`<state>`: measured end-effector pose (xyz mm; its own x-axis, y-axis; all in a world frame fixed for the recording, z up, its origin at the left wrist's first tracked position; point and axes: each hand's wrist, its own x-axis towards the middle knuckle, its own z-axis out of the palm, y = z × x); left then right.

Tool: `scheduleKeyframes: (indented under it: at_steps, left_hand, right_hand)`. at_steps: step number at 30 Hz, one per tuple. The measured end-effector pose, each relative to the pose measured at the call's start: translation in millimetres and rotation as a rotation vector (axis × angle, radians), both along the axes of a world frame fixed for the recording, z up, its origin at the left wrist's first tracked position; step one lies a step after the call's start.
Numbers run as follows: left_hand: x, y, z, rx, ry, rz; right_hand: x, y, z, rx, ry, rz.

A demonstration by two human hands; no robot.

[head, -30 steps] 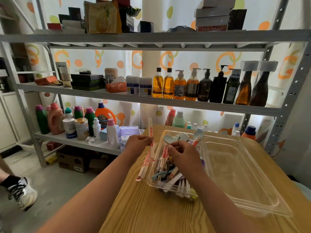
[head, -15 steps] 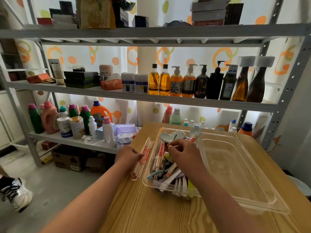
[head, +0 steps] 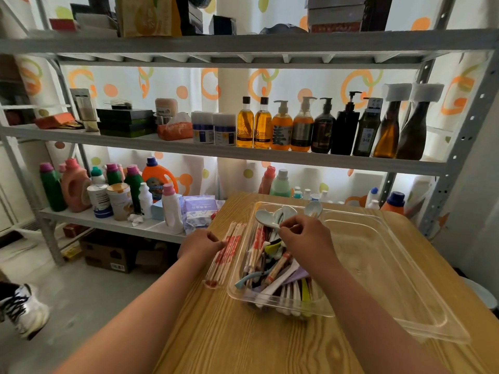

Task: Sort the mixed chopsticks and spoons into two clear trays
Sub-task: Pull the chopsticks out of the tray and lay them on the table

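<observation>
Pinching into the tray (head: 283, 310) with your right hand (head: 305, 234), item unclear, you may drag spoons (head: 266, 219) out; left hand (head: 201, 242) curls on chopsticks (head: 226, 255)

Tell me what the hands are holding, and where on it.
Right hand appears to pinch a pale blue spoon by its handle. Left hand touches the wrapped chopsticks mid-length on the table; a grip cannot be told.

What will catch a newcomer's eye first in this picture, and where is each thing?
The row of amber and dark bottles on the middle shelf stands out. On the wooden table, a clear tray is crammed with mixed spoons and chopsticks; the right hand pinches a pale spoon at its far end, the left hand holds wrapped chopsticks beside it.
</observation>
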<state>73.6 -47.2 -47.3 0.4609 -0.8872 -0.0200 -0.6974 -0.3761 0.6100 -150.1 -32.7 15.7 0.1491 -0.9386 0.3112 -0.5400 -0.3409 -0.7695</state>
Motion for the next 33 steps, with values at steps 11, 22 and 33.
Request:
scheduleKeyframes:
  at_steps: [11,22,33]
  left_hand:
    - [-50.6,-11.5,41.1,-0.262,0.083,-0.105]
    - [-78.4,-15.6,51.0,-0.332,0.086,-0.257]
    - [-74.3,-19.6,44.0,-0.283,0.095,-0.252]
  right_hand:
    - [-19.3,-70.0,4.3,-0.023,0.247,-0.145]
    - [-18.1,-105.1,8.7,-0.058,0.952,0.079]
    - [-19.7,-110.7,11.8,-0.027,1.066,0.181]
